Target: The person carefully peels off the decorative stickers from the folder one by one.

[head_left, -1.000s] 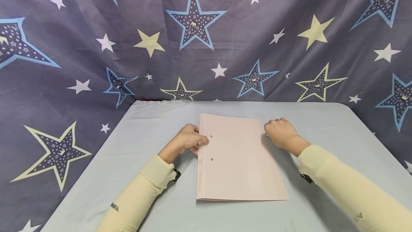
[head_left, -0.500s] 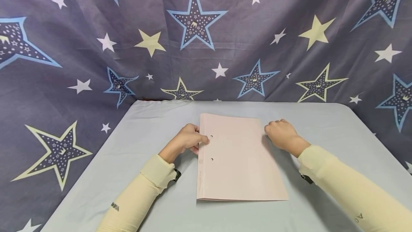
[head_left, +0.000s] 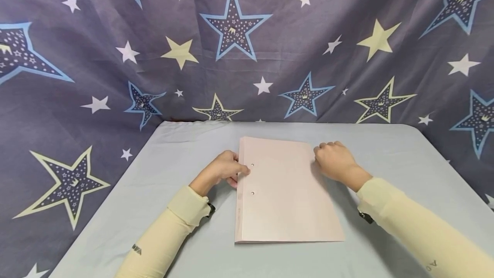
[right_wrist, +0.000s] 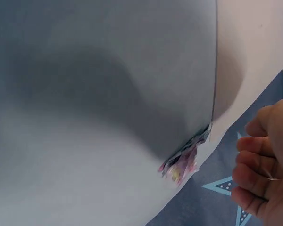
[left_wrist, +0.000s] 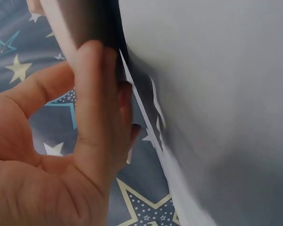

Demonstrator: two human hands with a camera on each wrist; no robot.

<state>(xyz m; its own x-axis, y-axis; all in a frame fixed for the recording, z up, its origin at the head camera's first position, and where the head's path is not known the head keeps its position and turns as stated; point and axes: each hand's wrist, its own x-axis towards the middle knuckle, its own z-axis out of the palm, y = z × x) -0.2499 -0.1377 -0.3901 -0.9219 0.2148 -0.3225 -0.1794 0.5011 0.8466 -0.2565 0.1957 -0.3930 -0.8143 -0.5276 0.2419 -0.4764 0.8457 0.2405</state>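
Note:
A pale pink document folder (head_left: 289, 200) lies on the cloth, its spine on the left and two punched holes near it. My left hand (head_left: 224, 167) pinches the spine side, thumb on the cover and fingers underneath. In the left wrist view, the same hand (left_wrist: 94, 113) grips the folder's edge (left_wrist: 73, 21). Beside the far right corner is my right hand (head_left: 335, 160), fingers curled toward the palm. The right wrist view shows these curled fingers (right_wrist: 247, 176) apart from the folder (right_wrist: 247, 52), holding nothing visible.
A pale grey cloth (head_left: 185, 140) covers the table. Behind it hangs a dark curtain (head_left: 270, 106) with stars. A small crumpled colourful thing (right_wrist: 181, 165) shows close to the folder's corner in the right wrist view.
My right hand has shifted slightly left, closer to the folder. The gap along the folder's near edge looks narrower. My left hand keeps its hold on the spine.

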